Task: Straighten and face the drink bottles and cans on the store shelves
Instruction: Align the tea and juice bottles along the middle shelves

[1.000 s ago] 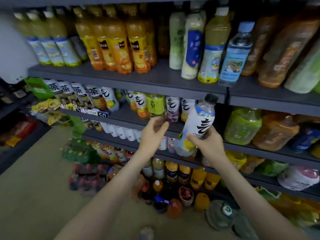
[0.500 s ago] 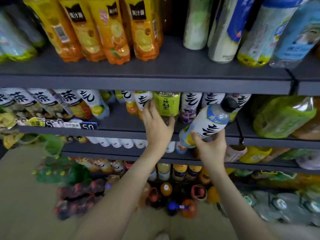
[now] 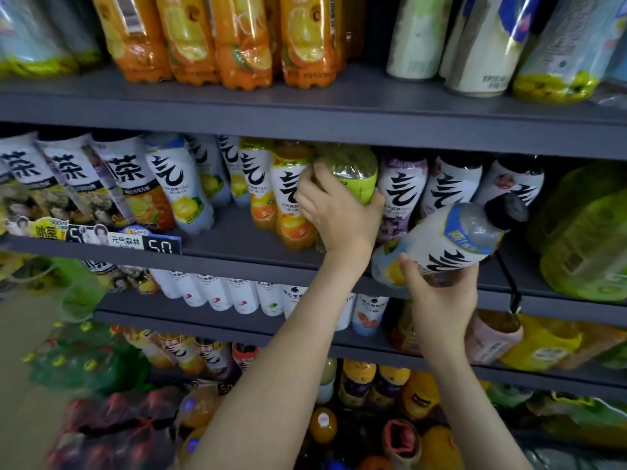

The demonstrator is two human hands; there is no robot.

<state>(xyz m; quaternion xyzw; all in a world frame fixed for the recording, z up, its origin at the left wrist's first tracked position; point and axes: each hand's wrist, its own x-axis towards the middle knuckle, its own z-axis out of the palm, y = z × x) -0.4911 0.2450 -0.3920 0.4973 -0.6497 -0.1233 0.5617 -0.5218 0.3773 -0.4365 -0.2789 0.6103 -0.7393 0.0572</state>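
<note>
Onto the green bottle [image 3: 353, 171] our left hand [image 3: 339, 215] has closed, fingers curled round it on the shelf [image 3: 237, 247]. Right of the green bottle and lower, our right hand [image 3: 441, 300] grips a tilted white bottle [image 3: 448, 245], cap up-right.

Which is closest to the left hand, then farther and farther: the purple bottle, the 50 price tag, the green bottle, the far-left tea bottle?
1. green bottle, gripped by the left hand.
2. purple bottle, just to its right.
3. 50 price tag, leftward on the shelf edge.
4. far-left tea bottle, at the row's end.
</note>
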